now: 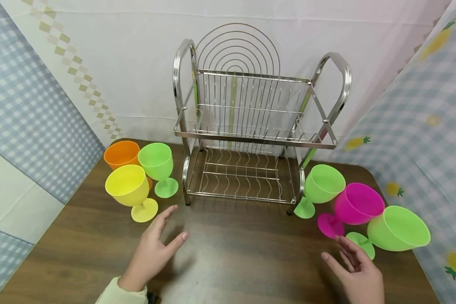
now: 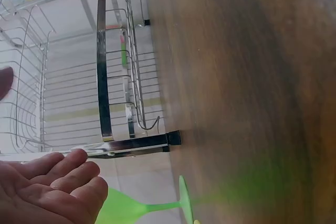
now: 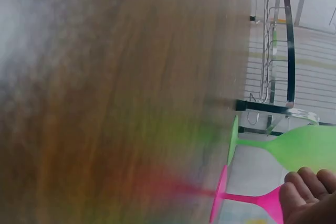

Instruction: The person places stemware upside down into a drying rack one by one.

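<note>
Head view: two unladen hands near stemmed cups on either side of a wire rack

The left hand (image 1: 152,249) has its fingers stretched and thumb spread, holding nothing, just near of the yellow cup (image 1: 127,183). Behind that cup stand an orange cup (image 1: 121,154) and a green cup (image 1: 157,160). The right hand (image 1: 359,270) is also without a load, fingers loosely bent, close to the foot of the pink cup (image 1: 359,204); whether a fingertip touches it cannot be told. A second green cup (image 1: 324,183) stands on its far side and a third green cup (image 1: 399,230) to its right.

All six cups rest on their feet, bowls upward, probably for steadiness. Grouping them left and right seems to keep the front of the rack (image 1: 255,139) within reach.

Between the groups, the counter (image 1: 235,245) offers width for both hands. Tighter spots are at the right: the second green cup's foot sits beside the rack's leg, and the third's bowl appears to reach past the counter's edge, toward the hanging cloth (image 1: 433,147).
</note>
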`<state>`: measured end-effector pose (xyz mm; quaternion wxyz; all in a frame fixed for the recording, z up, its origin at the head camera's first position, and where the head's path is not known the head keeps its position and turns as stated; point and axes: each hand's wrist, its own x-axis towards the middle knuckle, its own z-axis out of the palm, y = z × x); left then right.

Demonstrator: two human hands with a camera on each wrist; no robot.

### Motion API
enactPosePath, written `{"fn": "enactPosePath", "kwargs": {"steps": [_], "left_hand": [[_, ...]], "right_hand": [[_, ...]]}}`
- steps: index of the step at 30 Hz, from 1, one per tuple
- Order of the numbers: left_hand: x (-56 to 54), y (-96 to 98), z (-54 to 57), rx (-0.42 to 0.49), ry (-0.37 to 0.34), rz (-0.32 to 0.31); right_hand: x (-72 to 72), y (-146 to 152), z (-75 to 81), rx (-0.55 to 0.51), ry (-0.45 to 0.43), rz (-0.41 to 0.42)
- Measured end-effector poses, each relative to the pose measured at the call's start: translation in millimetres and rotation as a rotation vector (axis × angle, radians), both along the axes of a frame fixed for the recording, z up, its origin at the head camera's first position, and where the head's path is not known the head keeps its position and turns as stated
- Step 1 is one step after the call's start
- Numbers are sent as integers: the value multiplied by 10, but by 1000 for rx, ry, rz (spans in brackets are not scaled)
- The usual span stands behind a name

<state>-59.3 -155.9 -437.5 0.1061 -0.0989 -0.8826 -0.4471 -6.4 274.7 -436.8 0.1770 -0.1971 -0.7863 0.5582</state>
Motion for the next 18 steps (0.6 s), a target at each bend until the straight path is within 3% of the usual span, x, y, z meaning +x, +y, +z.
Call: {"fn": "enactPosePath", "kwargs": {"steps": [7,11,18], "left_hand": [[-97,4,-9,77,30,17],[-112,-12,-18,86,24,27],[-117,-27,-23,75,-4,35]], "right_hand": [[-93,95,-18,81,-251,12],[-166,169,-59,42,-281,30],[-271,260,-90,-45,-285,-34]]}}
